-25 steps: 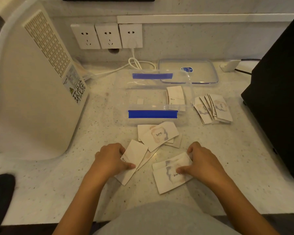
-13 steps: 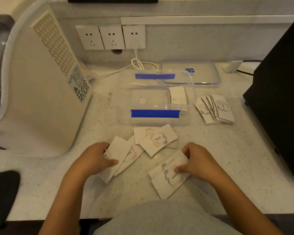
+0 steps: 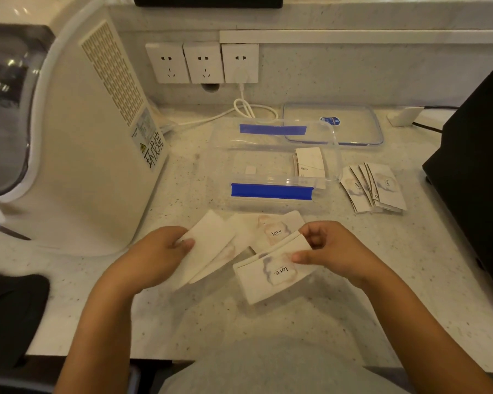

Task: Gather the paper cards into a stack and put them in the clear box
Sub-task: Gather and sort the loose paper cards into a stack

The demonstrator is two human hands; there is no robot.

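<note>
The right hand [image 3: 332, 251] pinches a small stack of "love" cards [image 3: 273, 270] between thumb and fingers, its far end lifted off the speckled countertop [image 3: 353, 308]. Just left of that grip, the left hand [image 3: 157, 255] is closed on a couple of blank-side cards [image 3: 202, 245], thumb on top. Between and just beyond the two hands lie loose cards [image 3: 276, 228], partly overlapped. Further beyond them sits the clear box [image 3: 271, 163] with blue latches, a few cards [image 3: 309, 163] already inside at its right end. Right of the box lies a fanned pile of cards [image 3: 373, 187]; the clear lid [image 3: 353, 126] rests behind.
</note>
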